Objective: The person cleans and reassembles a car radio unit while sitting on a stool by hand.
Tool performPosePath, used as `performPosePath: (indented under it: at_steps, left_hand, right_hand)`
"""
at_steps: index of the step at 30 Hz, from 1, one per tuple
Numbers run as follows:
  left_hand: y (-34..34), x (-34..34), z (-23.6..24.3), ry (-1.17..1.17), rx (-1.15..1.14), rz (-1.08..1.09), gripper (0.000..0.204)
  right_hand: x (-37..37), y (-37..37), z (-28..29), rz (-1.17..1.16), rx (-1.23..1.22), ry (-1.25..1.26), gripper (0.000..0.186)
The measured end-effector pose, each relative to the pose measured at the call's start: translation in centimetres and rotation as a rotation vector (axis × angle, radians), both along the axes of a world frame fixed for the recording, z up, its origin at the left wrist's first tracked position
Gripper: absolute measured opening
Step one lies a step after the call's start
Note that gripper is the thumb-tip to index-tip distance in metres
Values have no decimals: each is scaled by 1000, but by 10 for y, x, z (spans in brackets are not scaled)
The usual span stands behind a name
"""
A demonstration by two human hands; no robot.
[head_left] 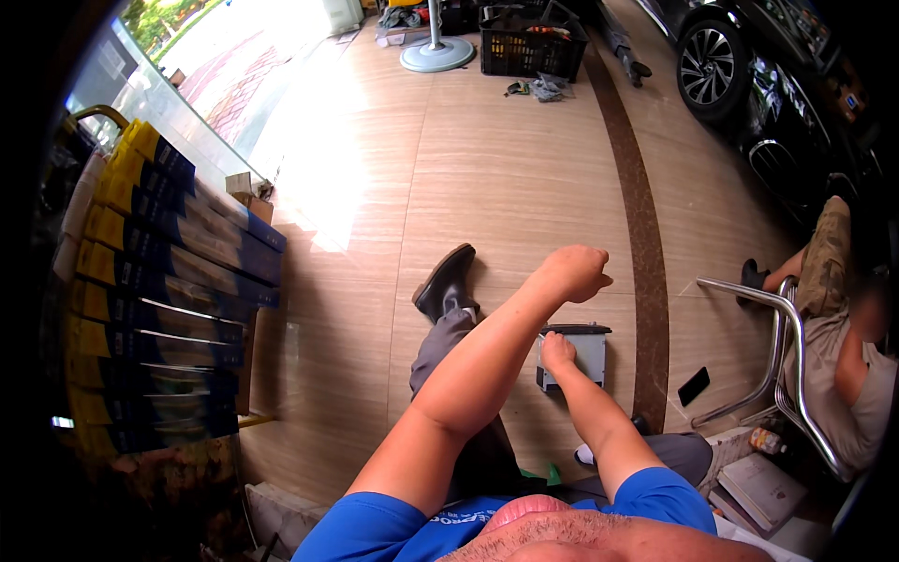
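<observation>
A grey metal box [586, 362] with a dark panel along its far edge rests on the floor between my legs. My right hand [559, 349] is closed on its far left corner, by the dark panel; some of the fingertips are hidden. Beyond the box, my left hand [575, 273] is held up in the air with its fingers curled. Whatever it may hold is too small or too hidden to make out. My left boot [446, 283] stands on the tiles to the left of both hands.
Blue and yellow boxes [159, 281] fill a rack on the left. At right, a phone [693, 386] lies near a chrome chair [791, 328], where a person sits. Books [763, 492] lie below. Farther off are a black crate [532, 47], a round stand base [437, 55] and a black car [782, 140].
</observation>
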State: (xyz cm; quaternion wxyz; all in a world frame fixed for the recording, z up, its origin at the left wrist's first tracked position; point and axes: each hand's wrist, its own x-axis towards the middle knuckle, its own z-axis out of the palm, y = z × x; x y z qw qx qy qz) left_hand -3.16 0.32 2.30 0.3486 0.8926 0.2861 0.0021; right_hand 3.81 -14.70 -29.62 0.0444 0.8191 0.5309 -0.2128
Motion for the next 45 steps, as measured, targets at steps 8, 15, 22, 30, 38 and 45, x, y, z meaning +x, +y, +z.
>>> performPosePath:
  at_steps: [8,15,22,30,38,45]
  left_hand:
    - [0,1,-1,2,5,0,42]
    - [0,-3,-11,-44,20,26,36]
    - [2,3,-3,-21,-50,17,44]
    - [2,-2,-5,-11,-47,21,44]
    - [2,0,-4,-54,-37,7,45]
    - [0,-9,-5,-54,-8,4,45]
  right_hand:
    - [-2,1,15,-29,-27,18,27]
    - [-11,2,32,17,-91,18,23]
    - [4,-1,-6,8,-47,-20,27]
    - [-2,-2,18,-46,-101,66,31]
    - [47,-26,74,-217,-25,128,23]
    - [83,-28,204,92,114,231,35]
